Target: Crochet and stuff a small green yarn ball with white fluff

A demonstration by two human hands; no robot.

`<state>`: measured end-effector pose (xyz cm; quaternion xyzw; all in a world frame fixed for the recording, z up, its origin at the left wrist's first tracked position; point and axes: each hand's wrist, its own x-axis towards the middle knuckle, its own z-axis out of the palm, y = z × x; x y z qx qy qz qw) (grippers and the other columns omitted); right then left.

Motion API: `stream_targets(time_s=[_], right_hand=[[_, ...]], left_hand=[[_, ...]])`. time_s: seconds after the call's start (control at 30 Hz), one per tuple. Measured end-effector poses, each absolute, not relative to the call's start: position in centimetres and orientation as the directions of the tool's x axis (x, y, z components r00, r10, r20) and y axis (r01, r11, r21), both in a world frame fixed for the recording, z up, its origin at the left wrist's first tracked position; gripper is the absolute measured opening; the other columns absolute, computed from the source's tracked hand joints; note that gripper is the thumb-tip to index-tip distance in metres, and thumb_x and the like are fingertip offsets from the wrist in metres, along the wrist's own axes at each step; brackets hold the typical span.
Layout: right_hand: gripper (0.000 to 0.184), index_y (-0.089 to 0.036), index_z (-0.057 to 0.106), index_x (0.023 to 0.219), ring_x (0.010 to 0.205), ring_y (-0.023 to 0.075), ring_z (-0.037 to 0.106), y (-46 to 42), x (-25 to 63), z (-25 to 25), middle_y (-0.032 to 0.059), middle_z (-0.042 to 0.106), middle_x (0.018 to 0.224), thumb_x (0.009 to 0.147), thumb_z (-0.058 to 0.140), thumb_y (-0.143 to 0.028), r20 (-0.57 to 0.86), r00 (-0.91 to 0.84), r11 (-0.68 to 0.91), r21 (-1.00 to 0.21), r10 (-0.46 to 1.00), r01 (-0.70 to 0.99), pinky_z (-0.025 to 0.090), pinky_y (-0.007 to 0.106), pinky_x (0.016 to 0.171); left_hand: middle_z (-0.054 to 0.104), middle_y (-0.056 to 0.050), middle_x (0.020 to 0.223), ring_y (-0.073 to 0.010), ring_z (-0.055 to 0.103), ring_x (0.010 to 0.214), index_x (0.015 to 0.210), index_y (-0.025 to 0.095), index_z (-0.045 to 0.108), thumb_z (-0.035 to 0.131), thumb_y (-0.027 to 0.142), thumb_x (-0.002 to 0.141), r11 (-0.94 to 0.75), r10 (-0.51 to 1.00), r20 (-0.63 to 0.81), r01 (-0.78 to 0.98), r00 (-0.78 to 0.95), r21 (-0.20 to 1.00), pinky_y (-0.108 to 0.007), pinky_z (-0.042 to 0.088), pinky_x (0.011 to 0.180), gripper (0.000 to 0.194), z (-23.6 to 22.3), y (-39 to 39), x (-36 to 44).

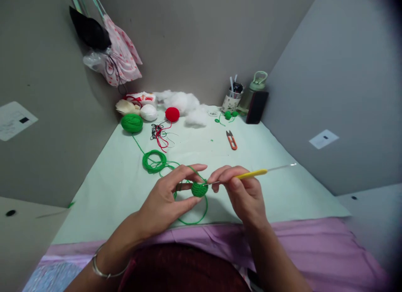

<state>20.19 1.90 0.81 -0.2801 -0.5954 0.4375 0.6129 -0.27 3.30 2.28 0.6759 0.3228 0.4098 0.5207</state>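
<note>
Between the thumb and fingers of my left hand [171,195] is a small, rounded green crochet piece [199,189]. Green yarn [195,171] runs up from it over the left fingers, and a loop of yarn hangs below. My right hand [243,191] grips a crochet hook [254,174] by its yellow handle. One metal end of the hook meets the upper edge of the crochet piece; whether it passes through a stitch is too small to tell. The other metal end points out to the right. A loose coil of green yarn [153,161] lies beyond my left hand.
At the back left sit a green yarn ball [132,123], a white ball [148,112] and a red ball [172,114], near white stuffing [182,102]. Orange thread snips [231,140] lie right of centre. A phone [257,107] leans against a bottle [248,97] beside a pen cup [231,100].
</note>
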Motion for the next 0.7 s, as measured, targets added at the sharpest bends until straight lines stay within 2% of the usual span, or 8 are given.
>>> stream_targets(time_s=[0.13, 0.47, 0.57, 0.7], right_hand=[[0.021, -0.022, 0.071, 0.1, 0.08, 0.0169, 0.067, 1.7, 20.7, 1.4, 0.0064, 0.074, 0.097, 0.103, 0.05, -0.026, 0.523, -0.145, 0.515, -0.852, 0.84, -0.094, 0.055, 0.035, 0.074], [0.024, -0.023, 0.07, 0.105, 0.085, 0.0172, 0.069, 1.4, 20.9, 1.8, 0.0057, 0.072, 0.099, 0.104, 0.047, -0.022, 0.545, -0.204, 0.55, -0.835, 0.813, -0.037, 0.057, 0.035, 0.076], [0.024, -0.025, 0.072, 0.106, 0.092, 0.0188, 0.069, 1.1, 20.7, 1.9, 0.0055, 0.073, 0.099, 0.103, 0.048, -0.021, 0.571, -0.223, 0.589, -0.808, 0.79, 0.018, 0.057, 0.036, 0.078], [0.026, -0.028, 0.074, 0.112, 0.095, 0.0207, 0.069, 0.7, 19.9, 1.1, 0.0067, 0.074, 0.104, 0.102, 0.051, -0.022, 0.665, -0.15, 0.681, -0.723, 0.732, 0.118, 0.057, 0.039, 0.08]], left_hand=[[0.066, -0.003, 0.109, -0.0178, 0.065, 0.103, 0.134, 0.032, 0.063, 0.07, 0.011, 0.084, -0.316, 0.843, 0.254, 0.053, 0.475, 0.947, -0.033, 0.058, 0.095, 0.055, 2.4, 3.5, -0.5], [0.069, -0.004, 0.108, -0.0191, 0.067, 0.102, 0.135, 0.029, 0.064, 0.066, 0.008, 0.084, -0.388, 0.807, 0.307, 0.063, 0.504, 0.919, -0.035, 0.059, 0.095, 0.055, 2.5, 3.6, -0.9], [0.068, -0.005, 0.112, -0.0195, 0.067, 0.105, 0.137, 0.031, 0.063, 0.068, 0.009, 0.085, -0.35, 0.816, 0.276, 0.055, 0.508, 0.935, -0.035, 0.058, 0.097, 0.056, 2.3, 3.6, -1.1], [0.068, -0.002, 0.109, -0.0174, 0.066, 0.105, 0.133, 0.035, 0.065, 0.075, 0.015, 0.083, -0.161, 0.874, 0.17, -0.058, 0.456, 0.985, -0.03, 0.056, 0.095, 0.055, 2.0, 3.0, -0.7]])
